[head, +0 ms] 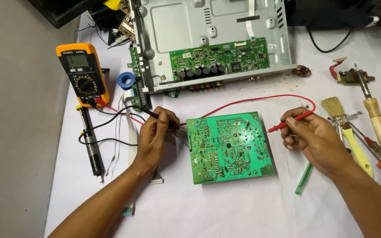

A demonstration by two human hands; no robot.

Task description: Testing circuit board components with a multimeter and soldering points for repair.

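A green circuit board (229,147) lies flat, solder side up; red probe (287,122) touches its right edge, black probe (155,115) seemingly its left.

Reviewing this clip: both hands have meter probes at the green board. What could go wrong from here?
1. The red probe in the right hand meets the green circuit board among dense solder joints; a slip could bridge neighbours.
2. The board lies loose on the white cloth, so probe pressure may shift it.
3. The red lead and black lead loop across the work area; either could snag and tug the multimeter.

Circuit board (229,148) between hands; multimeter (83,74) left; chassis (212,42) behind.
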